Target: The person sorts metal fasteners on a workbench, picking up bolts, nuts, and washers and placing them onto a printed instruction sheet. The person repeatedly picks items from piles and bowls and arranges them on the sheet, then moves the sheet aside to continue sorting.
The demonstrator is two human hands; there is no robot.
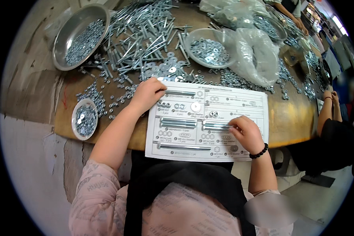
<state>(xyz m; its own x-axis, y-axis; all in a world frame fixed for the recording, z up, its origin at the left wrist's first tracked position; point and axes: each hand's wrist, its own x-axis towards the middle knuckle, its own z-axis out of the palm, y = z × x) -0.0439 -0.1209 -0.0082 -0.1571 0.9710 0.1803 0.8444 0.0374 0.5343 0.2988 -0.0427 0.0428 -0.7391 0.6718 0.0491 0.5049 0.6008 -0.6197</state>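
A white printed sheet [236, 155] with part outlines lies before me at the table's front edge. My left hand [148, 94] is at its upper left, fingers closed beside the end of a long bolt [179, 93]; what they hold is hidden. My right hand [246, 133] curls its fingertips round the right end of some bolts [215, 125]. Left of these lie more bolts [178, 122], and a single longer bolt [185, 147] lies along the bottom. Small nuts [213, 114], a bright washer [195, 107] and a darker washer [234, 148] also rest on the sheet.
Behind the sheet are heaped bolts [145, 35], loose flat washers [165, 70] and scattered nuts [92, 96]. A steel bowl [59, 51], a white bowl [74, 122], a clear bowl [190, 37] and plastic bags [257, 59] surround it. Co-workers' hands [301, 25] show at right.
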